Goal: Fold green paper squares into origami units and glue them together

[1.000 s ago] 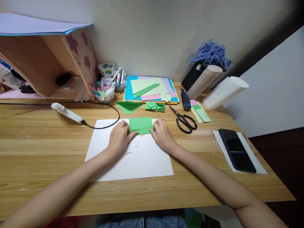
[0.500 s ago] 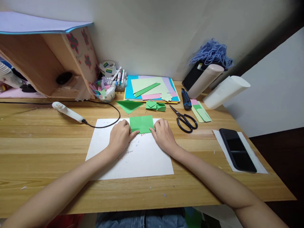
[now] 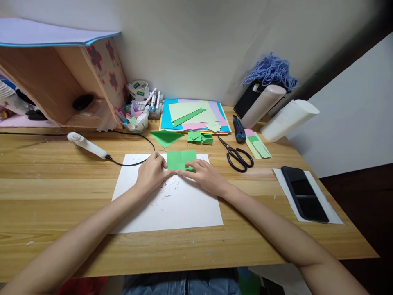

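Green paper (image 3: 181, 159), a plain flat rectangle, is laid at the far edge of a white sheet (image 3: 172, 209) on a wooden table (image 3: 61, 188). Its long axis is set left to right, nearly in line with the table's front edge, and its short sides are turned towards the wall and towards the person. The surface is seen as one even bright green with straight edges. The near edge is partly covered by both hands.

The left hand (image 3: 151, 174) is placed at the near left corner. Its fingers are curled and kept close together, with the tips on the paper's edge; whether the edge is pinched cannot be told. The right hand (image 3: 204, 175) is laid over the near right part, its fingers stretched out side by side and pressed down flat on the paper.

Just beyond the paper, a green triangle (image 3: 166, 137) and small folded green pieces (image 3: 200, 138) are seen, with a stack of coloured sheets (image 3: 196, 114) behind them. Black scissors (image 3: 236, 155) are found to the right, and a phone (image 3: 303, 198) well apart.
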Available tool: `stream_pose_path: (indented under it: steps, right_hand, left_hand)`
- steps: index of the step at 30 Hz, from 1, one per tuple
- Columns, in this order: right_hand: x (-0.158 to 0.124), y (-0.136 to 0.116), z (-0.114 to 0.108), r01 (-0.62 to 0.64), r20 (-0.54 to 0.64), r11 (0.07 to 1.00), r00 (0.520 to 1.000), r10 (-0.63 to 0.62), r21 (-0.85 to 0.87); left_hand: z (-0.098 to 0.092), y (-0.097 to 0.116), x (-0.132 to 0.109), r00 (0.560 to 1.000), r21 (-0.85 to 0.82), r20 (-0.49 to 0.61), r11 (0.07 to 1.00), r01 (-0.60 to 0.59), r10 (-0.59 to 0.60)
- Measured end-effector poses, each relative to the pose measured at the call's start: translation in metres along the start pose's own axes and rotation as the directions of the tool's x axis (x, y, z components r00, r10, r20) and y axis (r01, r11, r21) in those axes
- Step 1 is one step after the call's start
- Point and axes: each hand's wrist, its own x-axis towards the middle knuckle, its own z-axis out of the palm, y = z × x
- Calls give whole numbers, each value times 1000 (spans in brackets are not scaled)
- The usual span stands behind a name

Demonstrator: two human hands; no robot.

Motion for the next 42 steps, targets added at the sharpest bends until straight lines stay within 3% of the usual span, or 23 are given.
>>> stream_pose_path:
  steps: [6, 12, 19, 26, 35, 42]
  right_hand:
    - [-1, 3, 3, 63, 21, 998, 998, -63, -9]
    - [1, 2, 2, 46, -92, 999, 995, -46, -3]
    - [-5, 19, 1, 109, -196, 994, 975, -103, 18]
    - [-11, 32, -2, 113, -208, 992, 971, -122, -53]
    - [4, 2, 1, 200, -24, 980, 979, -200, -21]
    - [2, 10, 0, 180, -76, 981, 980, -186, -79]
  left_hand:
    - [-1, -1, 1, 999, -45, 39, 999, 19, -18]
    - [-2, 0, 1, 999, -68, 40, 997, 30, -27]
    - [-7, -5, 5, 991, -130, 130, 990, 59, -42]
    - [-8, -14, 12, 982, -189, 190, 982, 22, 15]
    - [-6, -16, 12, 985, -197, 168, 980, -1, 34]
    - [-5, -17, 14, 983, -196, 182, 980, 19, 18]
